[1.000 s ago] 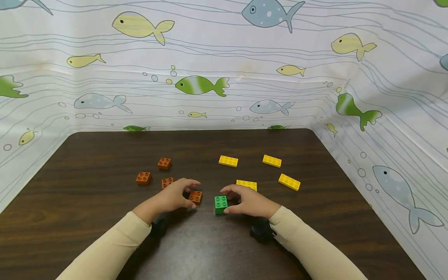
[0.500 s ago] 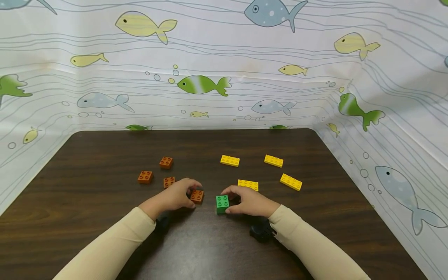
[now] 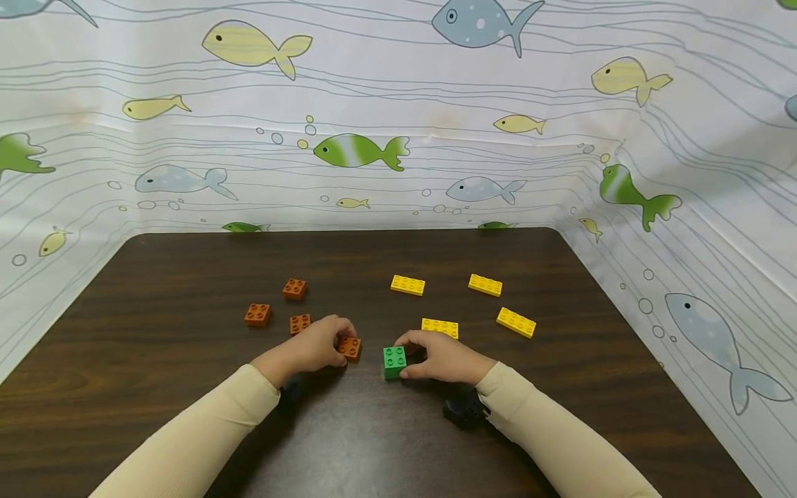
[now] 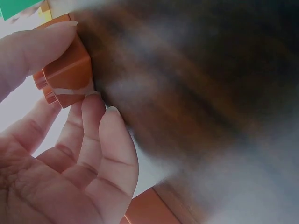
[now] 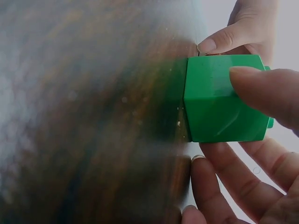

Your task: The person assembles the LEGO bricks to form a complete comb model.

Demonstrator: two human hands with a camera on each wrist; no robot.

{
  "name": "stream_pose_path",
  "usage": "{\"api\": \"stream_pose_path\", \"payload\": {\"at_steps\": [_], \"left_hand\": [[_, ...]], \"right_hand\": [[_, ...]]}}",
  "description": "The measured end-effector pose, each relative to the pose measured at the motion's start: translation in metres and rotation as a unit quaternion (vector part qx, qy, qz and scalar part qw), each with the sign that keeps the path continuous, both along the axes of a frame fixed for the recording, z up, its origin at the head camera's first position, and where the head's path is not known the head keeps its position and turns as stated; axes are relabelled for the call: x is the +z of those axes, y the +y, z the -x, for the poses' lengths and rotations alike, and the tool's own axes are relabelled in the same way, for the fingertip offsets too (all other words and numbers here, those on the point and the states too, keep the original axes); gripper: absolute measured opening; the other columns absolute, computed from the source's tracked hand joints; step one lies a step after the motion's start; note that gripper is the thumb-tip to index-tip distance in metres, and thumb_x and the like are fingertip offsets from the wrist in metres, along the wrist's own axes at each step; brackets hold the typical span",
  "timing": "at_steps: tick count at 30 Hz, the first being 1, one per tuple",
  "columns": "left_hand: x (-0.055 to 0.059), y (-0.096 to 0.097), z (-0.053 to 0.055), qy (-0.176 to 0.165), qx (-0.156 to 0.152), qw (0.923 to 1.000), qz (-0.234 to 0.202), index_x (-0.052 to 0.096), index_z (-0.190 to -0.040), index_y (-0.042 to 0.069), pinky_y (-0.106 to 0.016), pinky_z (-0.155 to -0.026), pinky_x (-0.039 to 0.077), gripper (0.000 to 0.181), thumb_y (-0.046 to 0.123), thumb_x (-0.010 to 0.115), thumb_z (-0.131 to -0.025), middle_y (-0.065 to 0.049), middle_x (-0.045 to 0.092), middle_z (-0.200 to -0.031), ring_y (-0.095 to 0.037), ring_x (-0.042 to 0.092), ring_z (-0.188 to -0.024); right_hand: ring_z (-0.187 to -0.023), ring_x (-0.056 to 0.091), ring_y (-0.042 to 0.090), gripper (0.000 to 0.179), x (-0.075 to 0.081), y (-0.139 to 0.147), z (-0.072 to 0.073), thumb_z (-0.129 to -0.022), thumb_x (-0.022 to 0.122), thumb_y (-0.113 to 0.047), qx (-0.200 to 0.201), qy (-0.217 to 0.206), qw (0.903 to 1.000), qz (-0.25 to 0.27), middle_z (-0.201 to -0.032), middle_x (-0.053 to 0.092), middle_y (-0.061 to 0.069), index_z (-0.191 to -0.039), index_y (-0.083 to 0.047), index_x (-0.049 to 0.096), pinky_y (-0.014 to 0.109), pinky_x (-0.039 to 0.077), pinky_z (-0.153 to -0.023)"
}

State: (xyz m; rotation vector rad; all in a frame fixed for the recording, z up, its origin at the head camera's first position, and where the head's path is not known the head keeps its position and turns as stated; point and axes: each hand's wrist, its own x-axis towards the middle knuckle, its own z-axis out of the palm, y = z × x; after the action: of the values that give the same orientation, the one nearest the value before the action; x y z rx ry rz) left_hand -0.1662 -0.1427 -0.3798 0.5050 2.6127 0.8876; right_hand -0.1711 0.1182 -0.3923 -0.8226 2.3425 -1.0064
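Observation:
My left hand (image 3: 316, 344) pinches an orange-brown square toy brick (image 3: 351, 348) with four-sided studded top between thumb and fingers. The same brick (image 4: 70, 65) shows close up in the left wrist view, the thumb lying across one side. To its right, my right hand (image 3: 443, 356) holds a taller green toy brick (image 3: 394, 362). In the right wrist view the green brick (image 5: 224, 98) stands on the table, thumb on one side and fingers at the other. A short gap separates the two bricks, studs facing up.
Several orange-brown bricks lie on the left, one (image 3: 258, 315) farthest out and one (image 3: 300, 323) partly behind my left hand. Several yellow bricks lie at the right, one (image 3: 440, 328) just behind my right hand. A fish-patterned curtain (image 3: 373, 83) borders the dark wooden table (image 3: 187, 263).
The left thumb and fingers have closed in onto the orange-brown brick. My right hand stays at the green brick, and both bricks keep about the same places.

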Motion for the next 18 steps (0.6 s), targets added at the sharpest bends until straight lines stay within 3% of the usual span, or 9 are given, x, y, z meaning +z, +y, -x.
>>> {"api": "stream_pose_path", "payload": {"at_steps": [18], "left_hand": [[0.002,0.0054,-0.0013,0.041,0.019,0.9984,-0.033,0.06,-0.107,0.005,-0.04,-0.075,0.046,0.032,0.004,0.075,-0.079,-0.01,0.055,-0.104,-0.022,0.051,-0.088]], "right_hand": [[-0.101,0.056,0.014,0.036,-0.0006,0.0012,0.0009,-0.087,0.072,-0.018,-0.002,-0.001,1.0,-0.009,-0.112,0.061,-0.003,-0.121,-0.013,0.06,0.035,0.047,-0.092]]}}
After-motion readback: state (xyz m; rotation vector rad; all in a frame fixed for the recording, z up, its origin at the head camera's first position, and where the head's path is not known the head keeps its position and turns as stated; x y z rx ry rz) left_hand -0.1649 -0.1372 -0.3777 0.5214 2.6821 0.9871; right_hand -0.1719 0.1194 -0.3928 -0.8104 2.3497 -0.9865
